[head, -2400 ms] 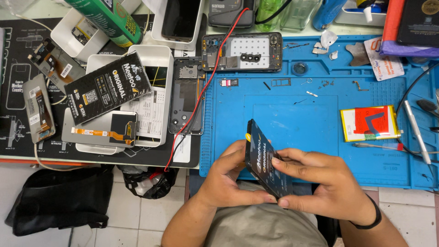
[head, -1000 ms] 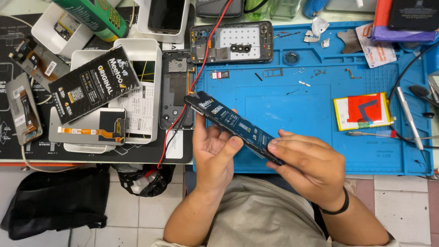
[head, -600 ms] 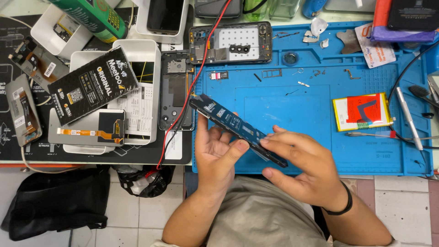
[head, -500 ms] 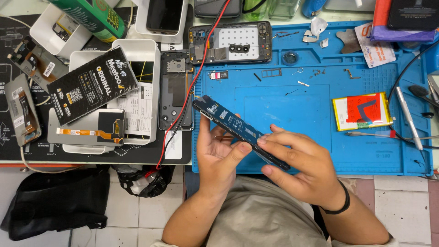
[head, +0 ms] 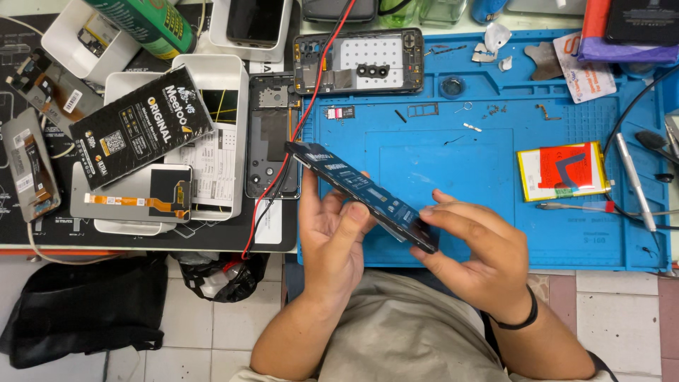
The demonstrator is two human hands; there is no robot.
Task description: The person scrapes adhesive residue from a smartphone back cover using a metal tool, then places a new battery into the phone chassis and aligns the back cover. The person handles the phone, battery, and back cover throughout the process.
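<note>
I hold a long, flat dark-blue box (head: pixel 357 191) in both hands above the near edge of the blue work mat (head: pixel 453 163). It lies slanted, its far end pointing up-left. My left hand (head: pixel 332 237) supports it from underneath near the middle. My right hand (head: pixel 477 247) grips its near end, fingers curled over the edge. An opened phone frame (head: pixel 359 60) lies at the far side of the mat, with a red wire (head: pixel 300 127) running over it.
A yellow-and-red battery (head: pixel 562 171) and a metal tool (head: pixel 634 180) lie on the mat's right. Left of the mat are a black phone back (head: pixel 272 145), white trays (head: pixel 212 85), a black box (head: pixel 141 126) and a screen part (head: pixel 134 192). A black bag (head: pixel 78 318) sits on the floor.
The box went from standing on edge near my lap to lying slanted, lifted toward the mat. In the last half second my right fingers shifted along its near end.
</note>
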